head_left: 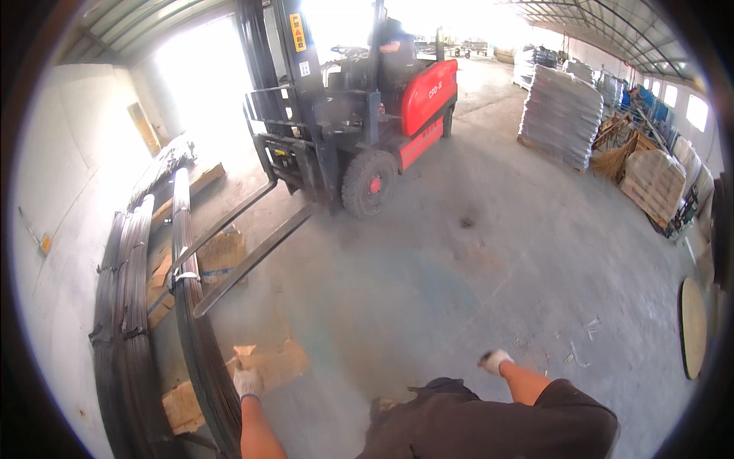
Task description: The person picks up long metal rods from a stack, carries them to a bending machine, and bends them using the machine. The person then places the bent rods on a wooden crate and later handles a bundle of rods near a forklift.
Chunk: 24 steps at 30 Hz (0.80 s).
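My left hand (248, 380), in a pale work glove, hangs beside a long bundle of dark thin bars (197, 336). A small tan piece (245, 350) shows just past its fingers. Whether the hand touches that piece or the bundle I cannot tell, since its fingers are blurred. Out to the right over the floor is my right hand (495, 361), gloved in white with dark fingertips. Its fingers look curled in, with nothing visible in them. Two forks of a red and black forklift (430, 96) reach toward the bundle; one fork (256, 256) ends close beside it.
More bundled bars (130, 306) lie along the left wall, with wooden timbers (187, 402) under and between the bundles. A person (394, 42) is at the forklift's seat. Wrapped stacks (560, 115) stand on pallets at the far right. A round board (693, 329) is at the right edge.
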Each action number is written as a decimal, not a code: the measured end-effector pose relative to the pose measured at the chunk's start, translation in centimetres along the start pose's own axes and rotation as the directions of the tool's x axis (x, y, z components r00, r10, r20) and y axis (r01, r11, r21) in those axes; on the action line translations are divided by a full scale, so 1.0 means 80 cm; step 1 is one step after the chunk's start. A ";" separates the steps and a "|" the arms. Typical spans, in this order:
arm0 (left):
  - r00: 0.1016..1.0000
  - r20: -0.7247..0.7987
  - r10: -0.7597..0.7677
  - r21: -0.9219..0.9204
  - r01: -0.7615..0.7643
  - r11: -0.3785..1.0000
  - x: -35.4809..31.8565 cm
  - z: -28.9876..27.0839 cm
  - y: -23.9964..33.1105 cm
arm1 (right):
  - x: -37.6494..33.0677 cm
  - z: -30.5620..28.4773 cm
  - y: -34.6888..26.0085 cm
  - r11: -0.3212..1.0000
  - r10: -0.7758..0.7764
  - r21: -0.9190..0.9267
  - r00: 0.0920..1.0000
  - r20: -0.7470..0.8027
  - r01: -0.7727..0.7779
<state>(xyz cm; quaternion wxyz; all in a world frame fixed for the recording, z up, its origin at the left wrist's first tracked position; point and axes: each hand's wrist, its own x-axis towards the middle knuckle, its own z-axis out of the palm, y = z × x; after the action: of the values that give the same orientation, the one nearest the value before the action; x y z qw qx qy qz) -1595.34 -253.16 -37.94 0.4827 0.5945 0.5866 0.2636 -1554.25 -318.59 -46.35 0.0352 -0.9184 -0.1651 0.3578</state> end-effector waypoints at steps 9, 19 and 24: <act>0.998 0.017 0.060 0.457 -0.061 0.888 0.078 0.105 0.054 | 0.177 0.018 -0.065 0.871 -0.005 -0.407 0.832 0.554 0.276; 0.973 -0.073 -0.221 0.234 0.232 0.944 0.115 0.191 0.028 | 0.507 -0.270 -0.548 0.929 -0.341 -0.174 0.939 -0.052 0.328; 0.924 -0.230 -0.307 0.089 0.334 0.938 0.211 0.166 0.005 | 0.542 -0.347 -0.768 0.856 -0.461 0.200 0.879 -0.125 0.477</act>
<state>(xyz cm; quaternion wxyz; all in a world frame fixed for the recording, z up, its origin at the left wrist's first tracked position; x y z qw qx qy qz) -1580.51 -240.52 -47.08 0.4155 0.4881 0.7396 0.2054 -1522.82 -244.93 -42.52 0.2306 -0.8529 -0.3410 0.3212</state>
